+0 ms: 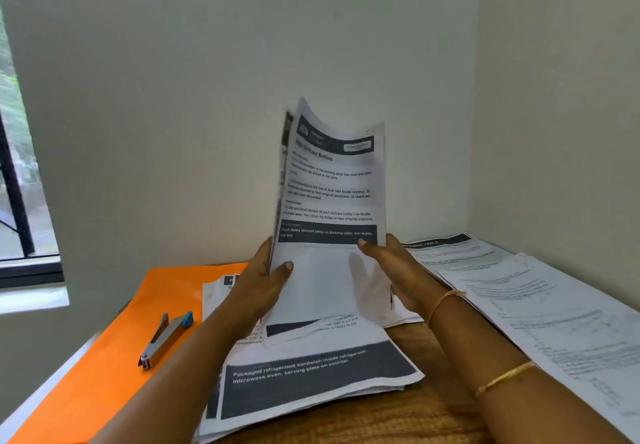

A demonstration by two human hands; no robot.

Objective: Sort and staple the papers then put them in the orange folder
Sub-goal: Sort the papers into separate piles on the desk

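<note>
1. The flat orange card folder lies on the left part of the brown wooden surface, reaching back to the white wall. It cannot be told whether any sheets are inside it.
2. A grey metal stapler with blue plastic ends lies on top of the folder, with its arm raised from its base.
3. A loose pile of white printed papers with dark header bands lies in the middle of the surface, just beside the folder. Its left edge overlaps the folder's right side.
4. A thin sheaf of white printed pages is held upright above that pile, clear of the surface. Its front page is headed "Skincare Bottles", its top corners curl back, and it hides part of the pile and the wall.
5. The left grip pinches the sheaf's lower left edge, thumb on the front and fingers behind.
6. The right grip pinches the lower right edge in the same way, its fingers showing as a shadow through the paper.
7. A second spread of white printed sheets lies along the right side of the surface, against the right wall, with the right forearm reaching across in front of it.
8. The right arm wears a thin thread band at the wrist and a gold bangle further up.
9. A dark-framed window is at the far left, beyond the folder.
</note>
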